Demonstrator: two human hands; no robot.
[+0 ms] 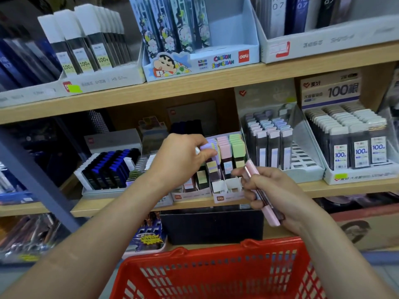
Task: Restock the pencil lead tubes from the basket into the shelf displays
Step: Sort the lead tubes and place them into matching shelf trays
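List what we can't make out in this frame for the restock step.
- Contents of the red basket: the head view's bottom edge cuts it off; only the rim and mesh wall show.
- Count of pink-capped tubes: the right hand wraps around them.
- Slot for the purple-capped tube: the left hand covers that side of the pastel display box.
- Tube label print: too small and blurred.

The lilac-capped lead tube (208, 147) you pinch in your left hand (181, 156) matches the display box (224, 198), whose rows run lilac, pink, mint green. Your right hand (278, 190) holds pink lead tubes (269, 212) with dark bodies. Your basket (216, 253) is red, grid-slotted.
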